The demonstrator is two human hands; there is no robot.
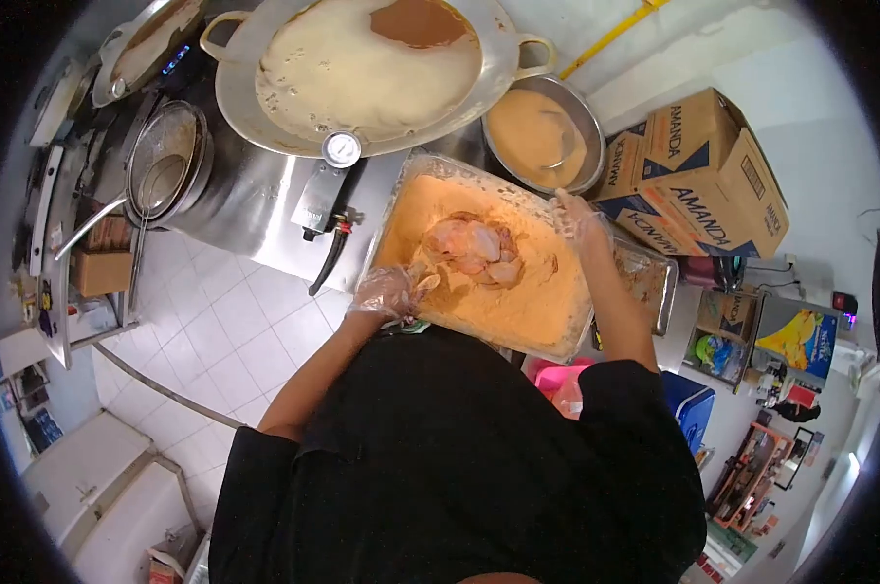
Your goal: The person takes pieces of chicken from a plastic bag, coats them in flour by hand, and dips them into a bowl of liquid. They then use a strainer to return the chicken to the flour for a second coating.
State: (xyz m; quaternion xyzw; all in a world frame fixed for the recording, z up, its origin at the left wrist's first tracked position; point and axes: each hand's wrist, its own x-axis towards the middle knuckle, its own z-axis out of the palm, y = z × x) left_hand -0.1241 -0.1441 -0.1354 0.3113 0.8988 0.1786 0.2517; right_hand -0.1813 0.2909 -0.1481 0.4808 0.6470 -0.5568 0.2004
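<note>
A rectangular metal tray point(386, 200) of orange-tinted flour point(518, 316) lies in front of me. Raw chicken pieces point(474, 251) are heaped in its middle, partly dusted. At the near left corner, my left hand point(382, 293), in a clear plastic glove, is closed around a small flour-coated chicken piece point(425, 285). Over on the far right, my gloved right hand point(580, 220) is closed at the tray's rim, its fingertips close to a steel bowl point(599, 146) of orange batter point(532, 136). Part of the rim is hidden under that hand.
Beyond the tray sits a large two-handled pan point(236, 92) of foamy brown liquid, with a dial thermometer point(342, 149) at its near edge. Strainers point(163, 161) rest at left. A cardboard box point(698, 180) stands right of the bowl; another metal tray point(669, 282) is below it.
</note>
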